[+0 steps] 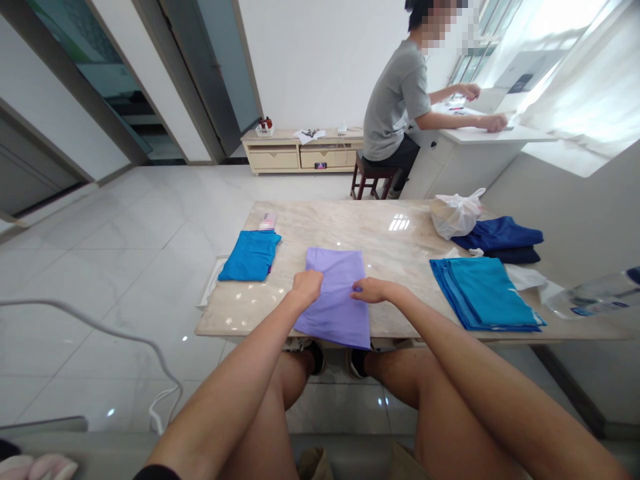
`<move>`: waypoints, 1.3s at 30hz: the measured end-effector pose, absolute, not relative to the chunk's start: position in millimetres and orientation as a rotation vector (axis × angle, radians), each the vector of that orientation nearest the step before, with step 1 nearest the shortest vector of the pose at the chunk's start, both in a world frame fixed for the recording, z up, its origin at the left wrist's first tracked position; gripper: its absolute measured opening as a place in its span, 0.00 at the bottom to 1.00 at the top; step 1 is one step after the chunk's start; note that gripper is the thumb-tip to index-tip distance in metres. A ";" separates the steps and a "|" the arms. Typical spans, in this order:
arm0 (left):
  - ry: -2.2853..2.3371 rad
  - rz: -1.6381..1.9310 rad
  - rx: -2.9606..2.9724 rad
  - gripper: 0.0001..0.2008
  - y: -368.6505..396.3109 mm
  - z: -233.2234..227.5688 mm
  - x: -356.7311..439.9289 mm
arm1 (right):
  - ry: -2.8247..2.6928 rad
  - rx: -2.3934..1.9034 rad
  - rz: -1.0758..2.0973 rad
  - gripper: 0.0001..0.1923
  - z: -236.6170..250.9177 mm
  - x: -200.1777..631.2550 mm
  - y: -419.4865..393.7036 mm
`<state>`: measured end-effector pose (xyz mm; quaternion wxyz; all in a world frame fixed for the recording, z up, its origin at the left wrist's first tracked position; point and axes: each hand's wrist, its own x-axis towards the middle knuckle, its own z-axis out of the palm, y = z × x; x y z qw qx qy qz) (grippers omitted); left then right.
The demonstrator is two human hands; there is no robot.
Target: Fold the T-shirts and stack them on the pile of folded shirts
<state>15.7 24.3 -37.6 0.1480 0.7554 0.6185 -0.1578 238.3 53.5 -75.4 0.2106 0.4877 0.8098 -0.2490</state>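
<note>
My left hand (306, 285) and right hand (371, 291) both rest on the purple cloth (336, 293), each with fingers curled and pinching a bit of its fabric near the middle. The cloth lies folded at the near edge of the marble surface (395, 247), its lower end hanging over the rim toward my knees. To the left lies a folded bright blue cloth (250, 256); to the right, a stack of teal cloths (483, 292). Farther back on the right sit folded navy garments (500, 237) beside a white plastic bag (456, 213). Beyond the surface, a person in a grey shirt (397, 100) sits on a stool at a white desk.
</note>
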 end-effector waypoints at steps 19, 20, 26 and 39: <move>1.811 -0.370 2.173 0.19 26.3 -42.3 10.6 | 2.257 1.373 -0.694 0.29 -79.7 240.0 54.8; 1.808 -0.372 2.174 0.19 26.1 -41.5 11.0 | 2.259 1.376 -0.698 0.29 -80.1 240.2 54.8; 1.813 -0.379 2.173 0.17 25.5 -38.5 12.5 | 2.256 1.372 -0.698 0.29 -82.0 240.7 55.6; 1.808 -0.383 2.167 0.14 24.0 -33.7 13.8 | 2.258 1.357 -0.677 0.29 -81.9 240.6 55.7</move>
